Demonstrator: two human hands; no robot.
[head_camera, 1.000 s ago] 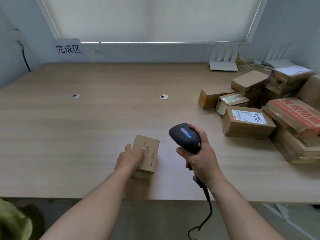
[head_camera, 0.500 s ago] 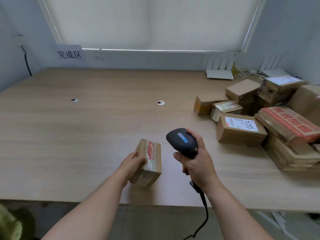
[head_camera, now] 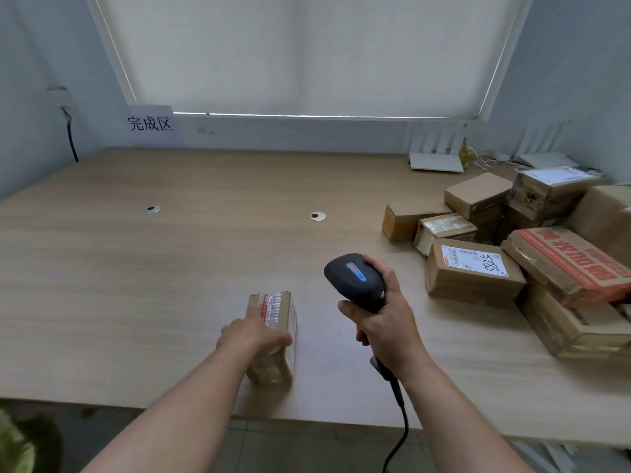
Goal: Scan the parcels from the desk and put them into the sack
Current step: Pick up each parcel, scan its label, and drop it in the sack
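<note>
1. Head view: the left hand (head_camera: pixel 254 332) grips a small parcel (head_camera: pixel 273 336) on the near desk (head_camera: pixel 136 285); the right hand (head_camera: pixel 384 322) is wrapped round the scanner (head_camera: pixel 353 279).
2. Scanning seems unfinished; the parcel pile (head_camera: pixel 532 264) waits far right, and a green thing (head_camera: pixel 15 448) at near left may be the sack.

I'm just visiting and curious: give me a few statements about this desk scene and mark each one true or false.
1. The right hand grips a black barcode scanner. True.
2. The left hand holds a small cardboard parcel on the desk. True.
3. The pile of parcels sits on the desk's left side. False: it is on the right side.
4. The scanner is cordless. False: a black cable hangs from its handle.
5. A paper sign is on the wall at the back left. True.
</note>
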